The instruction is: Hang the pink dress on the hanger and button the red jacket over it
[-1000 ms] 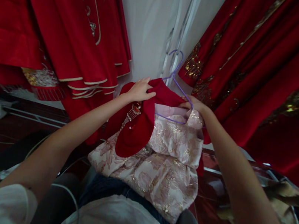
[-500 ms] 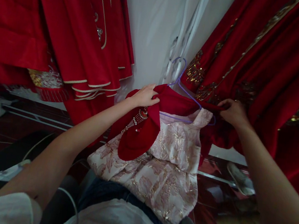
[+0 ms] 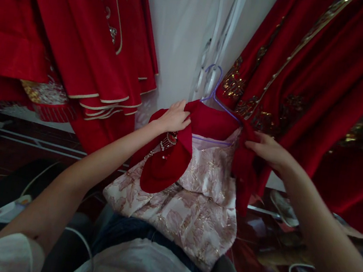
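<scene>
A pale pink brocade dress (image 3: 204, 212) with a metallic floral pattern lies over my lap, on a purple hanger (image 3: 216, 91). Around its shoulders sits a red cape (image 3: 168, 168) with a beaded, tasselled ornament (image 3: 169, 141) on the left side. My left hand (image 3: 175, 117) is closed on the cape at the left shoulder. On the other side my right hand (image 3: 263, 146) pinches the cape's right edge, which now covers the dress's right shoulder strap. The hanger's right end is hidden under the red cloth.
Red garments with pale piping (image 3: 112, 53) hang at left, and red garments with gold sequins (image 3: 300, 72) at right. Between them stands a white cabinet door (image 3: 177, 26) with handles. Shoes (image 3: 285, 208) and metal rails lie low near the dark floor.
My right hand has drawn the cape's right side inward and down over the dress's shoulder strap and hanger end. My left hand keeps its hold. The view has shifted slightly.
</scene>
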The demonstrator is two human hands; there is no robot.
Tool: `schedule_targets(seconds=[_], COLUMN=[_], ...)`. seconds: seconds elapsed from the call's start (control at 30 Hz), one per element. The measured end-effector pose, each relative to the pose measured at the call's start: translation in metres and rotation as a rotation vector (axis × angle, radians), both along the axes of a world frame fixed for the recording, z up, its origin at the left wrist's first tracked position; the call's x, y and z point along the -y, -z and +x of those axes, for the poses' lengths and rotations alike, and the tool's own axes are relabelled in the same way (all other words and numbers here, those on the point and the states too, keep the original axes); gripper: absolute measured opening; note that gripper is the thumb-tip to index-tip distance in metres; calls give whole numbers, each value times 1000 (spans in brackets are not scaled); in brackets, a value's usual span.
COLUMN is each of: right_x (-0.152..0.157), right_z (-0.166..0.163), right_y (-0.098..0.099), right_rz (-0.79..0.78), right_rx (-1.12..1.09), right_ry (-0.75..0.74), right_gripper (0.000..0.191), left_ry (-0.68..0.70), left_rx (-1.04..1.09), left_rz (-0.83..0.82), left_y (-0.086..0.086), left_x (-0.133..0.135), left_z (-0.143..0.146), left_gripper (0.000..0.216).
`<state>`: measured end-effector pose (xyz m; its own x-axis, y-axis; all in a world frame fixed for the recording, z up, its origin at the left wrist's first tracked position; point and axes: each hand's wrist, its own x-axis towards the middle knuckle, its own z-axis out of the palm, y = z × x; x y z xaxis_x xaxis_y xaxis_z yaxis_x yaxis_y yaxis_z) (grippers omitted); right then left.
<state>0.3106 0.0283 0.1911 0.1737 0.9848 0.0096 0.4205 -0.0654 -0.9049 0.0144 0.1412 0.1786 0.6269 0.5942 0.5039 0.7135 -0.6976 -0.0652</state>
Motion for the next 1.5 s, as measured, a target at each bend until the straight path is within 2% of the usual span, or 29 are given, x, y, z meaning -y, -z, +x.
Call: schedule_targets(seconds=[0.1,0.2,0.27,0.33,0.4,0.47,0.53,0.6,0.7,0.8,0.87,0.9,0.97,1.07,1.13,1.23,1.33,1.4,1.5], right_x=[-17,-26,-26,-24,-19,-10,3,17,36,46,49,50,52,47,35,5,-20,-26,-20], right_z=[-50,-97,-117,-124,-119,-107,-89,-70,-38,-8,5,8,4,-19,-42,-76,-100,-110,-118], right_y=[13,17,18,23,34,47,59,62,47,16,-3,-11,-18,-8,11,48,78,89,94], right_rz=[99,184,272,333,363,374,374,381,400,452,462,427,290,130,168,352,381,420,484], right_rx=[-48,1,23,3,24,148,329,492,665,751,636,509,207,-85,-121,-166,-293,-342,-328], right_ry=[-21,-200,-277,-285,-218,-98,26,121,249,423,430,362,123,-296,-452,-415,-412,-361,-315], right_gripper=[29,27,25,25,27,31,36,38,38,35,36,38,45,59,59,48,43,42,43], left_ry=[-37,-72,-74,-100,-174,-242,-239,-188,-142,-203,-246,-244,-184,-30,48,73,17,-3,34], left_rx=[-15,-2,26,85,183,291,343,324,255,285,368,418,495,474,420,420,455,513,685], left_rz=[-16,-8,-12,-23,-13,25,75,116,139,112,42,-15,-141,-251,-275,-327,-361,-368,-415], left_y=[-2,-4,-3,0,7,17,28,35,32,13,-2,-8,-15,-7,6,28,47,56,69], left_x=[6,7,7,7,11,18,27,36,44,42,37,36,36,46,56,66,67,65,62], left_z=[1,1,1,1,1,-1,-6,-16,-35,-52,-60,-62,-61,-46,-29,1,22,27,26], left_gripper=[32,31,30,28,25,22,16,11,8,12,16,17,15,12,12,11,13,14,19])
